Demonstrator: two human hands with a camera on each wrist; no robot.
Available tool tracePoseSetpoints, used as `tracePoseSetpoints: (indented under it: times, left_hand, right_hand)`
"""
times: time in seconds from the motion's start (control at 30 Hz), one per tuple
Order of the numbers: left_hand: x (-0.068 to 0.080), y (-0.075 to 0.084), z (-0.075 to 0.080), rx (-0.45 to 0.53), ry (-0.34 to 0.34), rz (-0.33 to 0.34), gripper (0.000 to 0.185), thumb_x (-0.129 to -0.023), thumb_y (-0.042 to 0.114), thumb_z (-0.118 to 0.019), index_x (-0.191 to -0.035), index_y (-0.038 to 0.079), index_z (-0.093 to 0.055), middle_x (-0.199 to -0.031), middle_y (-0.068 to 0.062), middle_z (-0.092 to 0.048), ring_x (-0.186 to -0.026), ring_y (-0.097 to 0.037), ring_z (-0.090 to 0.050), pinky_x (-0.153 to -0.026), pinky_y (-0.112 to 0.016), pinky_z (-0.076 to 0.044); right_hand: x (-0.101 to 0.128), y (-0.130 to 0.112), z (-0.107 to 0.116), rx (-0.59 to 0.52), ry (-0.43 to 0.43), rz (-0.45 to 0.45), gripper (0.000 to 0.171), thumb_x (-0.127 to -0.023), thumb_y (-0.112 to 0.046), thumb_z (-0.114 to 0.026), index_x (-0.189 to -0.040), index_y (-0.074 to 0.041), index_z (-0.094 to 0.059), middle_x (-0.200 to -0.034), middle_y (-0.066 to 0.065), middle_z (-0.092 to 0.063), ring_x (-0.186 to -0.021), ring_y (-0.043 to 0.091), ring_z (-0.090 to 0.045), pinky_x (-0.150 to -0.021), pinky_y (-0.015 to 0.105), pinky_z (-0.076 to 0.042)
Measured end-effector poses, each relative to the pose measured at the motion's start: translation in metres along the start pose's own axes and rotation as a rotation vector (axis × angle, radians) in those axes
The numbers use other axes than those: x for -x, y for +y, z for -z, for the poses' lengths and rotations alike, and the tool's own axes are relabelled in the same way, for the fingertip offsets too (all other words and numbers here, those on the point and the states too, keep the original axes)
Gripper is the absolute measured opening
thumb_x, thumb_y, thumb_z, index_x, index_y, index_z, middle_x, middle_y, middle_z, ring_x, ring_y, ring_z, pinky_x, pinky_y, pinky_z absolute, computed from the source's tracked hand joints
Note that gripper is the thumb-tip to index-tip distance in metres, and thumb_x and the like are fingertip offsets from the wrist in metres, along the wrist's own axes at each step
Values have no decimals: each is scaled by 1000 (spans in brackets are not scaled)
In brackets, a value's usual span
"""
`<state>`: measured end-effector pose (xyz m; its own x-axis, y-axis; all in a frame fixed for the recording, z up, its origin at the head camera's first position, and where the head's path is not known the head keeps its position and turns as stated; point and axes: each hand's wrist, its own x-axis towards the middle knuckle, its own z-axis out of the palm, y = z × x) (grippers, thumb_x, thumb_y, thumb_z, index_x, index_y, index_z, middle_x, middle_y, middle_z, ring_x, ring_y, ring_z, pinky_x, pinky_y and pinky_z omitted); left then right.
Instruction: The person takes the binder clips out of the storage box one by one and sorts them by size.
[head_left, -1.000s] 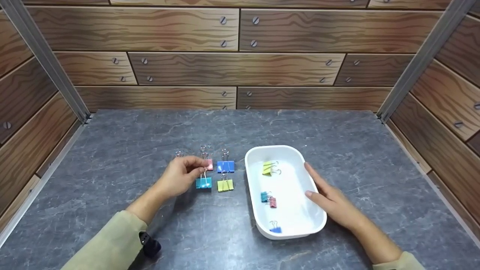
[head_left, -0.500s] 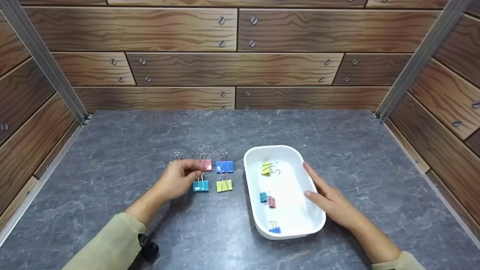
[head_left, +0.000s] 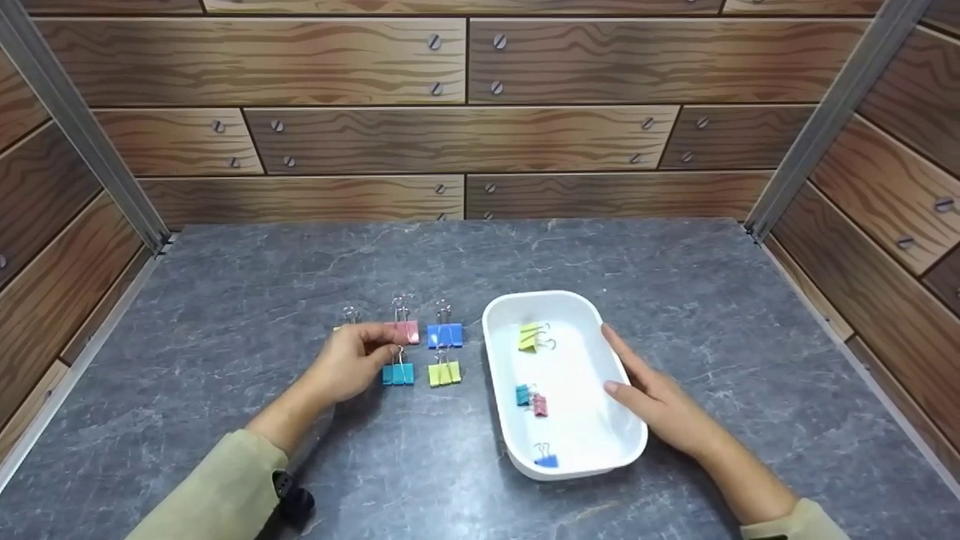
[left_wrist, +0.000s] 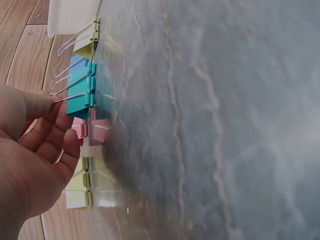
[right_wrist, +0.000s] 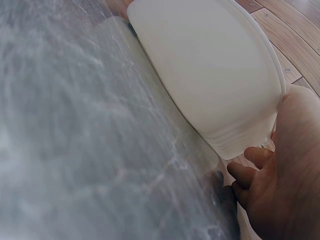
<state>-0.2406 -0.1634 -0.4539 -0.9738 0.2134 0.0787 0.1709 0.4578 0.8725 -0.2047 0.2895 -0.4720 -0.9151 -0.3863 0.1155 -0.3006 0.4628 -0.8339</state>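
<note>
My left hand (head_left: 349, 364) pinches the wire handles of a teal binder clip (head_left: 398, 374) between thumb and fingers. In the left wrist view, that teal clip (left_wrist: 80, 92) stands upright at the tabletop. Beside it is a lime binder clip (head_left: 445, 373), with a blue binder clip (head_left: 445, 336) and a pink binder clip (head_left: 407, 331) behind. Another, yellowish clip (left_wrist: 79, 185) is mostly hidden behind my left hand in the head view. My right hand (head_left: 667, 405) holds the right side of a white tray (head_left: 504, 420), thumb over the rim and fingers outside.
Inside the tray lie a lime clip (head_left: 529, 338), a small teal clip (head_left: 523, 395), a small pink clip (head_left: 540, 406) and a blue clip (head_left: 547, 460). Wood-patterned walls (head_left: 465, 139) enclose the grey marbled table (head_left: 300, 262) at the back and sides.
My left hand has lowered the teal clip slightly to the table and shifted it a little left, level with the lime clip. The right hand and tray hold their place.
</note>
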Motion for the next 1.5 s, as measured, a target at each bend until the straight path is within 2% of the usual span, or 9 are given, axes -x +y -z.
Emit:
tracePoseSetpoints:
  times: [0.17,0.5,0.8,0.97,1.17,1.33,1.5]
  left_hand:
    - [0,-1,1,-14,-1,-17,19,-99,-4,-66,-111,2,-79,-114,-13,-77,-88,-16,-65,-75,-26,-54]
    - [1,1,4,-17,28,14,20,-97,-2,-68,-111,5,-80,-111,-7,-76,-92,-17,-66,-83,-33,-54]
    - [-1,11,17,-24,38,-59,17,-99,1,-68,-114,1,-78,-103,-11,-77,-86,-18,-64,-72,-26,-52]
    - [-4,29,25,-36,25,-72,17,-101,3,-68,-115,2,-77,-107,-14,-76,-88,-20,-64,-73,-27,-53]
    - [-13,65,28,-65,-20,-131,19,-103,6,-68,-120,6,-77,-111,-6,-77,-95,-20,-68,-82,-35,-57]
    - [-25,99,18,-81,-72,-222,20,-103,6,-68,-121,5,-76,-116,-6,-77,-102,-21,-71,-90,-38,-59]
    - [-41,123,-4,-91,-151,-308,23,-102,4,-67,-123,2,-75,-115,-10,-76,-103,-22,-70,-92,-36,-59]
  right_hand:
    - [-1,-1,0,-51,-19,-4,73,-109,-27,-61,-170,-33,-21,-174,6,-23,-154,26,-31,-109,19,-40]
    - [-1,-1,0,-15,-4,0,72,-109,-28,-61,-170,-32,-22,-174,4,-23,-155,27,-28,-111,16,-33]
    - [0,-2,0,-9,7,11,72,-109,-26,-61,-170,-30,-23,-174,4,-23,-155,28,-27,-112,15,-30]
    - [-1,0,0,3,5,-2,72,-109,-28,-61,-170,-33,-23,-174,3,-24,-154,26,-29,-112,16,-33]
    - [-1,1,0,-9,-4,-7,72,-109,-27,-61,-170,-32,-22,-173,6,-25,-152,27,-34,-108,20,-43]
    - [-1,0,0,-1,3,-9,72,-109,-28,-61,-170,-33,-23,-173,5,-27,-151,27,-35,-108,21,-43]
    - [-1,0,1,-1,5,0,72,-109,-28,-62,-170,-33,-24,-173,5,-27,-152,27,-35,-109,19,-40]
